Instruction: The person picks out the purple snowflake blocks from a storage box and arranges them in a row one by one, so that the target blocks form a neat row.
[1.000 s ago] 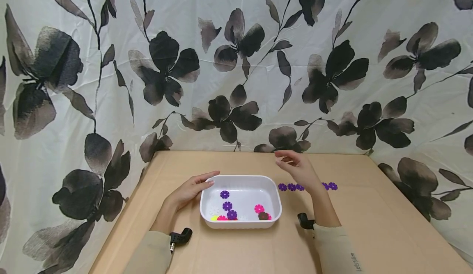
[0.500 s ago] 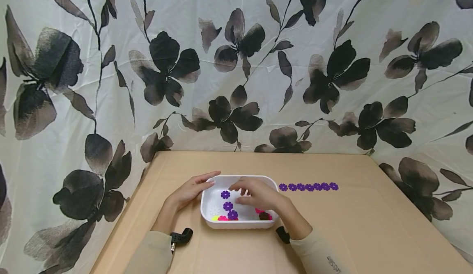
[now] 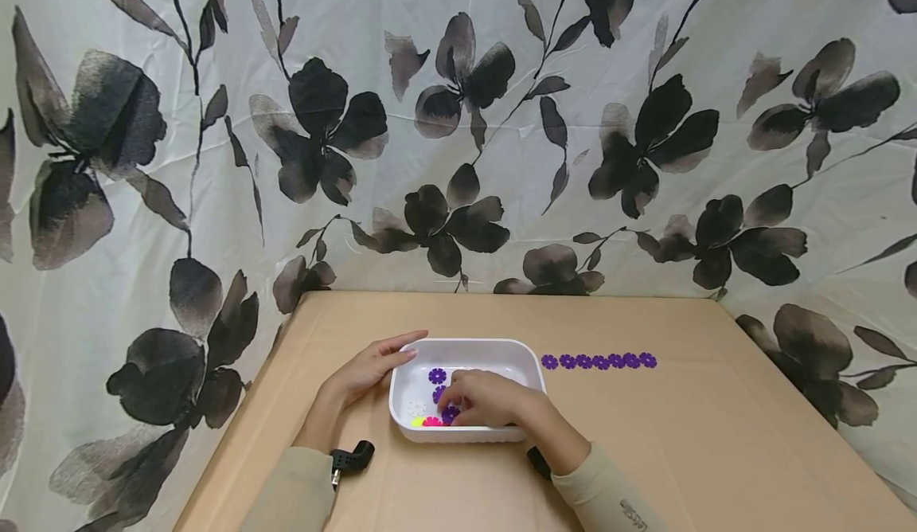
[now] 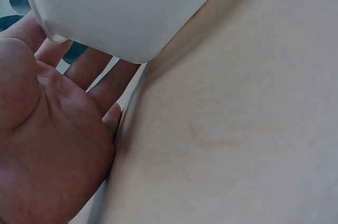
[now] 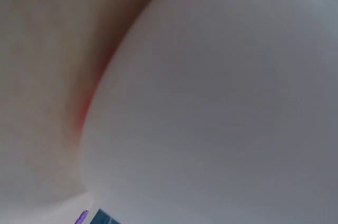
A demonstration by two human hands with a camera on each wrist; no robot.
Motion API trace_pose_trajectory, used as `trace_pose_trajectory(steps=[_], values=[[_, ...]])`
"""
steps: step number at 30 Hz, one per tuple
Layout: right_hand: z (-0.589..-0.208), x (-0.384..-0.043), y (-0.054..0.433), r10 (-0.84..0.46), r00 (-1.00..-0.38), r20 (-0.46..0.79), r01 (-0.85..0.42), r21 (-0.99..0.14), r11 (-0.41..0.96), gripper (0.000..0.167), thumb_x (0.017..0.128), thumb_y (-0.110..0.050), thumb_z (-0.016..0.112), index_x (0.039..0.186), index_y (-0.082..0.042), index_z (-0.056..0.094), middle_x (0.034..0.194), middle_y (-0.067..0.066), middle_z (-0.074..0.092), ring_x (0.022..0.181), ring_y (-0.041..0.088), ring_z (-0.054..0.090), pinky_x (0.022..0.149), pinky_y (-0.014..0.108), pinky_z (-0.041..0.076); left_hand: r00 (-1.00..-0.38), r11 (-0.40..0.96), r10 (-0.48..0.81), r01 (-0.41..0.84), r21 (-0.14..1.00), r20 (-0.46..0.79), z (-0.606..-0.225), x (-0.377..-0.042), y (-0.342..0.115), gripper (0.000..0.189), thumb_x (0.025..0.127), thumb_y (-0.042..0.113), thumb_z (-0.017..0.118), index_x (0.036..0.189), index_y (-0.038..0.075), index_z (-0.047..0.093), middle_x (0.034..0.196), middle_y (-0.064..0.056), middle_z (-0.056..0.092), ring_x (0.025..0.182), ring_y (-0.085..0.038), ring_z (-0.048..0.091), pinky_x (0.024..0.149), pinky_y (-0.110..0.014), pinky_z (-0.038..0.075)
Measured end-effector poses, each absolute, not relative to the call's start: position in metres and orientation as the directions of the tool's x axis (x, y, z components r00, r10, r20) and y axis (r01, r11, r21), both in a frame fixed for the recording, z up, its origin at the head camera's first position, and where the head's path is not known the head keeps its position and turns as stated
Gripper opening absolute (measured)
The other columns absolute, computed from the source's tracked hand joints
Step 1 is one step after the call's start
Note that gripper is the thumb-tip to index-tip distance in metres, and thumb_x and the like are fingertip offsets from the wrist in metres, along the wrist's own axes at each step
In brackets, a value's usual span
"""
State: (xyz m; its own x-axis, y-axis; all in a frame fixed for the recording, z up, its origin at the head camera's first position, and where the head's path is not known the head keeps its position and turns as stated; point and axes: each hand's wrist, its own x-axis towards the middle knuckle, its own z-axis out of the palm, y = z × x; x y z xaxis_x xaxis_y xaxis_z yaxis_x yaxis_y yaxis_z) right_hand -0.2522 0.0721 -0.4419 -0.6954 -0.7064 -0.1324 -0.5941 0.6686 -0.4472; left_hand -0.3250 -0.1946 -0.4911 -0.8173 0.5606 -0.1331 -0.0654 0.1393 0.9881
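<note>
The white plastic tray (image 3: 469, 434) stands on the table. My left hand (image 3: 367, 369) grips its left end, thumb over the rim; in the left wrist view, the fingers of the left hand (image 4: 58, 118) lie behind and under the tray wall (image 4: 121, 12). My right hand (image 3: 490, 399) reaches into the tray, fingers bent down beside a purple flower-shaped piece (image 3: 450, 414). Whether the fingertips pinch it cannot be made out. Another purple flower piece (image 3: 437, 376) lies farther back. Pink (image 3: 432, 421) and yellow (image 3: 418, 421) pieces lie along the near wall.
Right of the tray, several purple flower pieces (image 3: 600, 362) form a straight row on the wooden table (image 3: 716, 436). A floral cloth (image 3: 430, 158) hangs behind the table. The tray wall (image 5: 211, 102) fills much of the right wrist view, blurred.
My right hand has come from over the purple row leftward to the tray, then lower into it among the pieces. My left hand has stayed on the tray's left end.
</note>
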Motion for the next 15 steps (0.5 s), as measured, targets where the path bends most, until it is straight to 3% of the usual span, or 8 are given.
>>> trace_pose_trajectory(steps=[8, 15], values=[[-0.4450, -0.2515, 0.0712, -0.650, -0.744, -0.155, -0.559, -0.388, 0.733, 0.013, 0.091, -0.024, 0.081, 0.101, -0.023, 0.072, 0.089, -0.009, 0.061, 0.079, 0.004, 0.053, 0.073, 0.018, 0.047, -0.817, 0.139, 0.566, -0.037, 0.990, -0.110, -0.4908, -0.3225, -0.1975, 0.052, 0.106, 0.032, 0.061, 0.156, 0.024, 0.050, 0.165, 0.000, 0.043, 0.156, -0.028, 0.033, 0.125, -0.044, 0.035], [-0.4423, -0.2503, 0.0765, -0.596, -0.786, -0.161, -0.506, -0.386, 0.771, 0.017, 0.091, -0.019, 0.080, 0.101, -0.021, 0.066, 0.089, -0.009, 0.059, 0.080, 0.006, 0.053, 0.073, 0.021, 0.047, -0.815, 0.139, 0.567, -0.049, 0.989, -0.120, -0.4898, -0.3223, -0.1987, 0.051, 0.105, 0.034, 0.063, 0.154, 0.028, 0.053, 0.165, 0.000, 0.044, 0.155, -0.028, 0.036, 0.122, -0.042, 0.039]])
